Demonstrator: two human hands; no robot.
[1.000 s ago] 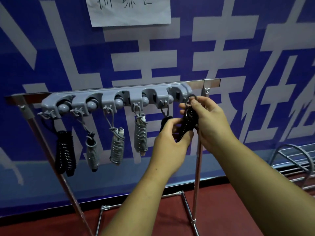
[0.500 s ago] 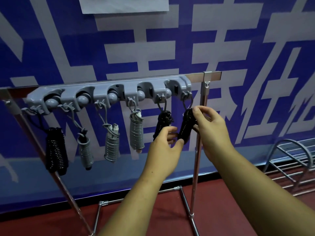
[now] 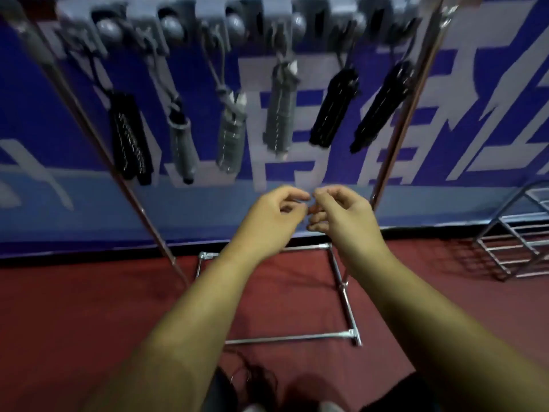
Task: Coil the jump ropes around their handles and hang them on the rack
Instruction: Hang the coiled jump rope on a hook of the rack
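**Six ropes up on the rack, both hands down below and empty**

Look along the rack [image 3: 326, 37], with its grey hook strip across the top, and count the coiled jump ropes hanging from it. There is the left-end black rope [image 3: 129, 138], then the first grey rope [image 3: 182, 144], the second grey rope [image 3: 231, 135] and the third grey rope [image 3: 280, 108]. After those come the inner black rope [image 3: 334, 108] and the right-end black rope [image 3: 381, 105], which sits just beside the rack's right upright. Every one is wound round its handles and dangles free, with no finger on it. The view is smeared, so the hooks themselves can't be made out.

The hands are well below the rack's hanging row, out in front of its lower half, under the gap between the third grey rope and the right-end black rope. The left hand [image 3: 276, 212] and right hand [image 3: 341, 212] are side by side with their fingertips almost meeting. The fingers of both are loosely curled and there is nothing in either grip that I can see. Both are well apart from every rope.

Below the rack, its chrome base frame [image 3: 344, 292] rests on the red floor [image 3: 89, 322]. Behind the rack is a blue banner [image 3: 475, 84] with big pale lettering. To the rack's right stands a wire stand [image 3: 511, 248]. At the bottom edge there is a dark tangle [image 3: 255, 379] — too blurred to name.
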